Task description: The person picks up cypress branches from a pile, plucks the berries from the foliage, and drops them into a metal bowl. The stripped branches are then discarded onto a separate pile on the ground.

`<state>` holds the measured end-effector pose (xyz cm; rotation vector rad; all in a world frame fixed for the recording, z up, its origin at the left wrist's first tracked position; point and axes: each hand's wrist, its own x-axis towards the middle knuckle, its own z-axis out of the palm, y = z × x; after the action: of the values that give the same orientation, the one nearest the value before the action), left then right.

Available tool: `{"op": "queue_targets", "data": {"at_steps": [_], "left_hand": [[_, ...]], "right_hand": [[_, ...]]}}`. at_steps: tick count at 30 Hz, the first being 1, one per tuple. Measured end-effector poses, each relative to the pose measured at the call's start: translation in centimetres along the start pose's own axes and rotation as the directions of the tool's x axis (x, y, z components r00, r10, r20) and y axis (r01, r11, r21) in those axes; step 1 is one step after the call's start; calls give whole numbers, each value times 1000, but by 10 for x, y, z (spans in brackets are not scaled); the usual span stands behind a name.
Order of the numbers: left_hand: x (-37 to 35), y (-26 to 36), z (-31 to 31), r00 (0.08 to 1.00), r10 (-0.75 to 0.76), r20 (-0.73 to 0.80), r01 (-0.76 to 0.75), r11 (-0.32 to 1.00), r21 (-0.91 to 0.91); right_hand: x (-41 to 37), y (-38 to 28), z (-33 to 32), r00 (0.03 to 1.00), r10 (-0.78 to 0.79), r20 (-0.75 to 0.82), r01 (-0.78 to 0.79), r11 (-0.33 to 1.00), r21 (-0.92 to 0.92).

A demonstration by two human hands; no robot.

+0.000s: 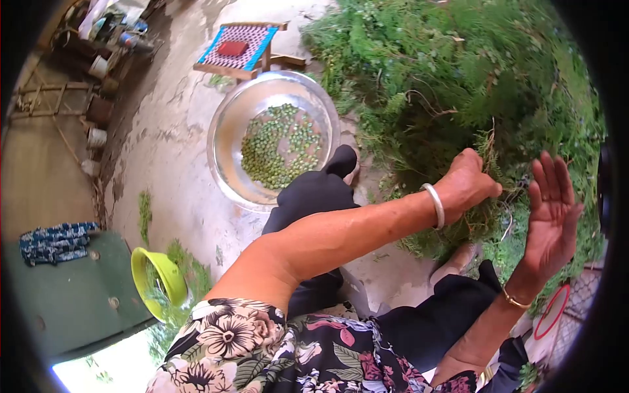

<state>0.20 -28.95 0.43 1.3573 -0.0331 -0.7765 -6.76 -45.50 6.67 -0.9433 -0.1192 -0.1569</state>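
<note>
1. Black floral shirt (pixel 262 347) at the near edge, black trousers (pixel 419 327) beyond it; lower body partly cut off.
2. Left hand (pixel 466 183), silver bangle (pixel 434 204) at wrist: fingers curled closed, apparently on a thin feathery green sprig (pixel 489 144). Exact pinch point hidden by the fingers.
3. Right hand (pixel 553 219), gold-coloured bangle (pixel 516 300) at wrist: wide open, palm facing the camera, nothing held. Just beside the foliage, contact unclear.
4. Large heap of feathery green branches (pixel 458 72), on the ground, in front of and around the hands. Small bluish dots among the leaves, maybe berries; too small to confirm. Inner part dark, right side lost in the lens edge.
5. Wide round shiny metal basin (pixel 226 141), left of the heap: shallow layer of small round green berries (pixel 265 160), bare metal between them. Progress as judged: some berries collected, basin far from full, plenty of branches outside it. Sorted vs unsorted branches: can't tell.
6. Lime-green round plastic tub (pixel 173 278), tilted, greenery in and around it; contents unclear.
7. Low wooden stool with checked woven seat (pixel 226 39), just beyond the basin, red block-shaped item (pixel 232 48) on top; identity unclear.
8. Far left: jumbled buckets (pixel 98 67), blurred, partly cut off.
</note>
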Motion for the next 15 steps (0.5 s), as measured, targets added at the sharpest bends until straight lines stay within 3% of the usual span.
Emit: {"op": "queue_targets", "data": {"at_steps": [1, 3, 4, 6, 8, 10, 15], "left_hand": [[-4, 3, 1, 988, 77, -130, -82, 996, -34], [-9, 16, -8, 980, 71, -185, -73, 997, -5], [-10, 23, -12, 974, 70, -214, -66, 997, 26], [-4, 41, -30, 998, -53, -17, 49, 977, -208], [1, 43, -33, 997, 27, -67, -46, 953, -298], [5, 45, -38, 997, -6, -83, -22, 945, -326], [12, 40, -37, 997, -25, 75, 56, 894, -444]], "right_hand": [[-4, -1, -14, 1000, 9, 6, -9, 1000, 2], [-17, 0, -37, 973, -20, -230, 8, 999, -53], [-14, 12, -40, 962, 38, -270, -56, 997, -60], [-17, 13, -31, 862, -40, -505, -107, 960, -260], [-13, 21, -17, 842, 16, -539, -200, 938, -284], [-13, 27, -9, 835, 92, -542, -294, 908, -300], [-17, 28, -3, 866, 176, -467, -342, 891, -298]]}}
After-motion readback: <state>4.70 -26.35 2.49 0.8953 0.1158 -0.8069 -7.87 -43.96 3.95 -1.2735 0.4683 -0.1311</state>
